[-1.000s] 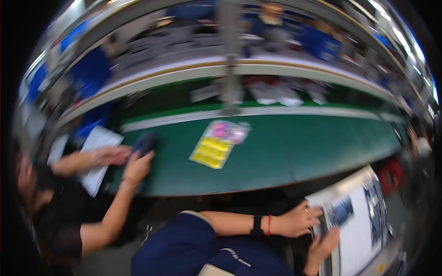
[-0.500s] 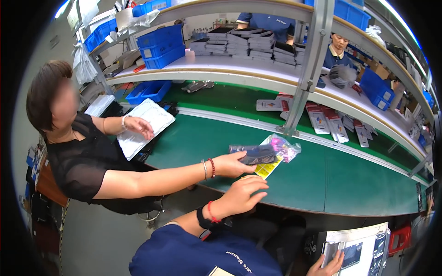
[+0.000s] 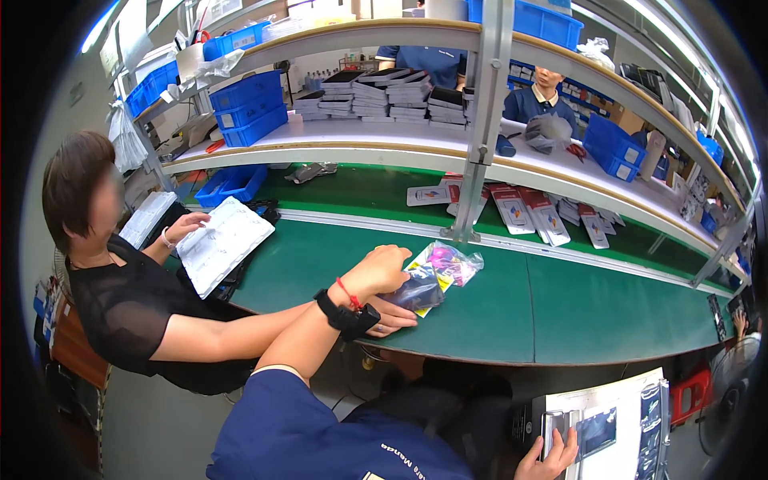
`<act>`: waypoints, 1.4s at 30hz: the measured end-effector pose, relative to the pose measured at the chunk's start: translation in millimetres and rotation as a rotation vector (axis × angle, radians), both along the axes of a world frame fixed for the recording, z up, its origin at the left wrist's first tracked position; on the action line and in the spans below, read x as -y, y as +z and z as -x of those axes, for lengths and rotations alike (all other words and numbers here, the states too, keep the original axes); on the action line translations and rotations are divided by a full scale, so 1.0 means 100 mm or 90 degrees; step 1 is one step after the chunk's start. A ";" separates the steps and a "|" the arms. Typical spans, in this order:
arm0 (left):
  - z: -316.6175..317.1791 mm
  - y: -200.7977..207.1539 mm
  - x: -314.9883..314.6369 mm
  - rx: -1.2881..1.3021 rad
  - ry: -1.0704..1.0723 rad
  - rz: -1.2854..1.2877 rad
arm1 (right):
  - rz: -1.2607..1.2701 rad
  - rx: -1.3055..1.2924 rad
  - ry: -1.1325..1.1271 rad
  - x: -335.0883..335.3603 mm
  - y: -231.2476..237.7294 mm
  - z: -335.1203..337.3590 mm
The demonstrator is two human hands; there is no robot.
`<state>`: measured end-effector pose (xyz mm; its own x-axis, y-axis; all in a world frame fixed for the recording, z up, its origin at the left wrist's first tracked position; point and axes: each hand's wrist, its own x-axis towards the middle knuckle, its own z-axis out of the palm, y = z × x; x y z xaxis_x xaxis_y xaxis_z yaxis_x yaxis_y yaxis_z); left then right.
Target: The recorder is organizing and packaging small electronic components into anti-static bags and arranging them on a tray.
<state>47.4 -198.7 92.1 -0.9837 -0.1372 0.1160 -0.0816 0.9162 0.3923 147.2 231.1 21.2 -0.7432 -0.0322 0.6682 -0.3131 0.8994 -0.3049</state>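
Note:
My left hand (image 3: pixel 378 272), with a red cord and black band at the wrist, reaches over the green table. Its fingers stretch out at the upper left edge of a dark plastic-wrapped packet (image 3: pixel 418 290); whether they touch it is unclear. Under my wrist, a co-worker's hand (image 3: pixel 392 317) lies flat beside the packet. A yellow card (image 3: pixel 422 308) shows partly beneath the packet, next to a clear bag with pink contents (image 3: pixel 452 264). At the lower right, my right hand (image 3: pixel 550 456) curls its fingers over a silver-grey rectangular piece (image 3: pixel 555 424) on a white tray (image 3: pixel 628 428).
A co-worker in black (image 3: pixel 120 320) stands at the left near a white tray (image 3: pixel 224 244). A metal post (image 3: pixel 484 136) carries shelves with blue bins (image 3: pixel 248 108) and stacked dark flat pieces (image 3: pixel 408 92). Red-and-white packages (image 3: pixel 528 212) lie under the shelf. A red stool (image 3: pixel 690 400) stands right.
My left hand has moved up and forward to the packet. The co-worker's hand has gone from gripping the packet to lying flat on the table. The whole view has shifted slightly.

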 end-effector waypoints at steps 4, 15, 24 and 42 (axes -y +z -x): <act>0.24 -0.24 0.09 0.151 0.003 0.008 | 0.000 0.002 -0.003 -0.07 -0.02 0.01; 0.36 -0.36 0.21 0.320 0.023 -0.082 | -0.034 0.011 -0.017 -0.15 -0.09 0.00; 0.34 -0.39 0.13 0.271 0.043 -0.063 | -0.039 0.030 0.014 -0.10 -0.06 0.03; 0.08 -0.39 0.07 0.150 0.050 -0.381 | -0.015 0.120 0.108 -0.02 -0.15 0.00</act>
